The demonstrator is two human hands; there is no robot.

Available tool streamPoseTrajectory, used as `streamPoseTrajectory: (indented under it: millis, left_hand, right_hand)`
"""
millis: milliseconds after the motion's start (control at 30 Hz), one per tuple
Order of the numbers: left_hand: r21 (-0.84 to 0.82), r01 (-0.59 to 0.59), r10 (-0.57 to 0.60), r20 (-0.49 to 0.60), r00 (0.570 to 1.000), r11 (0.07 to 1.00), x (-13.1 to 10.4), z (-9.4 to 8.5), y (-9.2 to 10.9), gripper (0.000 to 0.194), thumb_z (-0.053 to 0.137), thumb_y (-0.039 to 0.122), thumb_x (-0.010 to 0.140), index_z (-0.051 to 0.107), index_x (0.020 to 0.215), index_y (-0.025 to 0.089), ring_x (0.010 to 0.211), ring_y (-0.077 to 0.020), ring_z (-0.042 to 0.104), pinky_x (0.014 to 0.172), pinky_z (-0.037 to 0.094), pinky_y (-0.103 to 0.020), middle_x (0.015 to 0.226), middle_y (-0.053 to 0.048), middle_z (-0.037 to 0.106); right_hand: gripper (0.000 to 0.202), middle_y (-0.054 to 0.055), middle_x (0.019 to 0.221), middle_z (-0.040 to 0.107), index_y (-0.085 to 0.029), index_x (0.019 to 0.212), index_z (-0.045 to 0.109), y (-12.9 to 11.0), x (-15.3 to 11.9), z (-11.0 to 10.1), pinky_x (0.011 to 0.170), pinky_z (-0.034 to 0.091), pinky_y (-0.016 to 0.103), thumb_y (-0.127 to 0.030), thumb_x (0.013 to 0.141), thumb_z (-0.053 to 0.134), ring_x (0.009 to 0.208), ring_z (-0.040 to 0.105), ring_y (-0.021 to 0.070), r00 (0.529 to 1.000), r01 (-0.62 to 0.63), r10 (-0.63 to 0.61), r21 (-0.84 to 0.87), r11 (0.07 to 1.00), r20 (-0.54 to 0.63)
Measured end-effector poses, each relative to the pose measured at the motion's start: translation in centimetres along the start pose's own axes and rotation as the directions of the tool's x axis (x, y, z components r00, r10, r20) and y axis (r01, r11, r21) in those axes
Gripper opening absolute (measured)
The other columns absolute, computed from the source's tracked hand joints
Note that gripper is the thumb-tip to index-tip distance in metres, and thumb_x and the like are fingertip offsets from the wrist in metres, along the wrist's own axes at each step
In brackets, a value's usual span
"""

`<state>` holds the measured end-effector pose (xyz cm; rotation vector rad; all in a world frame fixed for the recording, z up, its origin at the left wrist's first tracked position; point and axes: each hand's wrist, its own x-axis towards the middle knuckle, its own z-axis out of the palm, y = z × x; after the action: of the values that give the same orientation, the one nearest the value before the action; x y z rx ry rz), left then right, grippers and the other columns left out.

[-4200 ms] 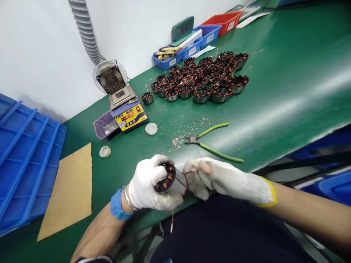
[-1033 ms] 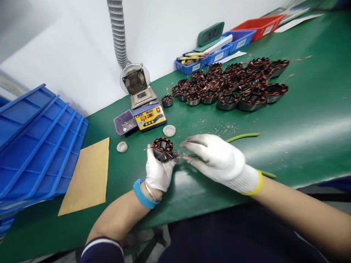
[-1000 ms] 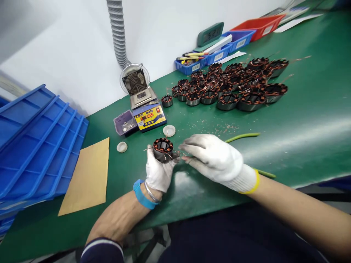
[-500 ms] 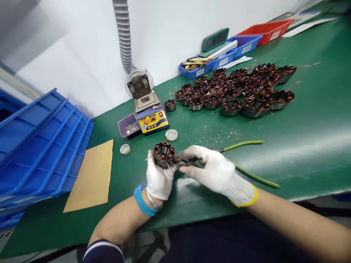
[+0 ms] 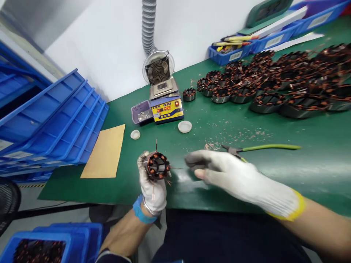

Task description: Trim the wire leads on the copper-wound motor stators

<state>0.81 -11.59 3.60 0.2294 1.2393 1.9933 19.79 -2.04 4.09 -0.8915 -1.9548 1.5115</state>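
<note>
The left hand (image 5: 152,184) clenches 1 wound coil (image 5: 157,166) while the right hand (image 5: 227,173) hovers beside it, fingers loose and empty; stray wires near its fingertips could snag the glove.

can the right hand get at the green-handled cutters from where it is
Probably yes: the right hand is open and holds nothing, and the cutters lie flat on the green mat just beyond its knuckles, with nothing between them.
</note>
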Motion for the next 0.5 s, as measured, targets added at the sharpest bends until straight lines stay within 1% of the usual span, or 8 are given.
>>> streamPoseTrajectory:
  millis: [33,100,167,267,333,400,467,500]
  left_hand:
    - [-0.001,-0.030,0.030,0.017,0.999,1.000,-0.4,-0.1,-0.1,0.045,0.081,0.066,0.079,0.069,0.109,0.034,0.081,-0.0206,0.071,0.068,0.057,-0.030,0.108,-0.001,0.076]
    - [0.020,-0.108,0.107,0.039,0.994,0.994,-1.0,-0.1,-0.5,0.044,0.082,0.065,0.078,0.069,0.107,0.035,0.093,-0.0229,0.073,0.076,0.060,-0.031,0.110,0.000,0.075]
    - [0.047,-0.153,0.151,0.041,0.988,0.987,-1.4,0.1,-0.8,0.042,0.082,0.065,0.079,0.069,0.106,0.036,0.104,-0.0248,0.073,0.082,0.060,-0.033,0.113,0.000,0.075]
    - [0.007,-0.109,0.109,0.024,0.994,0.994,-1.6,0.4,-0.9,0.037,0.080,0.059,0.079,0.071,0.106,0.036,0.107,-0.0261,0.074,0.087,0.060,-0.036,0.112,0.000,0.077]
    - [-0.054,-0.009,0.012,0.053,0.998,0.999,-1.6,0.7,-0.4,0.034,0.078,0.051,0.078,0.074,0.108,0.035,0.109,-0.0276,0.075,0.091,0.061,-0.039,0.115,-0.001,0.079]
    - [-0.081,0.152,-0.139,0.148,0.979,0.985,-1.4,0.8,0.4,0.036,0.072,0.042,0.076,0.077,0.109,0.031,0.115,-0.0317,0.076,0.098,0.060,-0.046,0.121,-0.005,0.080]
    - [-0.098,0.298,-0.271,0.223,0.936,0.949,-1.1,0.9,1.0,0.032,0.066,0.036,0.074,0.079,0.102,0.026,0.119,-0.0350,0.075,0.104,0.059,-0.051,0.117,-0.009,0.082]
    - [-0.123,0.339,-0.305,0.231,0.924,0.933,-0.9,0.9,1.1,0.026,0.064,0.036,0.076,0.079,0.094,0.024,0.119,-0.0349,0.076,0.106,0.058,-0.052,0.111,-0.009,0.082]
  right_hand:
    - [0.047,0.009,0.092,0.080,-0.018,0.112,0.077,0.1,0.2,1.1,0.060,0.059,0.032,-0.054,0.082,0.078,0.071,0.072,0.0220,0.992,-0.102,0.090,0.141,0.985,0.088]
    - [0.054,0.007,0.081,0.076,-0.016,0.105,0.076,0.3,0.3,3.1,0.056,0.053,0.028,-0.059,0.073,0.083,0.063,0.065,0.0177,0.971,-0.212,0.160,0.326,0.921,0.178]
    - [0.050,0.003,0.071,0.069,-0.017,0.093,0.074,0.3,0.2,4.3,0.051,0.044,0.025,-0.061,0.070,0.085,0.057,0.055,0.0131,0.970,-0.231,0.182,0.387,0.893,0.160]
    - [0.045,0.001,0.064,0.062,-0.020,0.077,0.067,-0.1,-0.1,4.4,0.051,0.041,0.026,-0.063,0.076,0.079,0.055,0.049,0.0126,0.989,-0.149,0.138,0.369,0.917,0.055]
    - [0.043,0.002,0.064,0.062,-0.021,0.074,0.065,-0.4,-0.2,3.6,0.053,0.044,0.028,-0.062,0.084,0.072,0.057,0.052,0.0143,0.998,-0.053,0.061,0.277,0.959,-0.020]
    - [0.036,0.003,0.068,0.065,-0.021,0.077,0.066,-0.9,0.0,2.3,0.057,0.047,0.029,-0.053,0.093,0.065,0.061,0.057,0.0163,0.992,0.090,-0.082,0.080,0.993,-0.095]
    - [0.026,0.004,0.075,0.070,-0.022,0.080,0.068,-1.9,0.4,1.0,0.063,0.050,0.030,-0.040,0.097,0.062,0.068,0.063,0.0183,0.946,0.274,-0.299,-0.185,0.944,-0.124]
    - [0.022,0.004,0.078,0.071,-0.022,0.081,0.069,-2.5,0.6,0.4,0.066,0.050,0.030,-0.034,0.098,0.062,0.072,0.065,0.0189,0.903,0.374,-0.419,-0.306,0.876,-0.095]
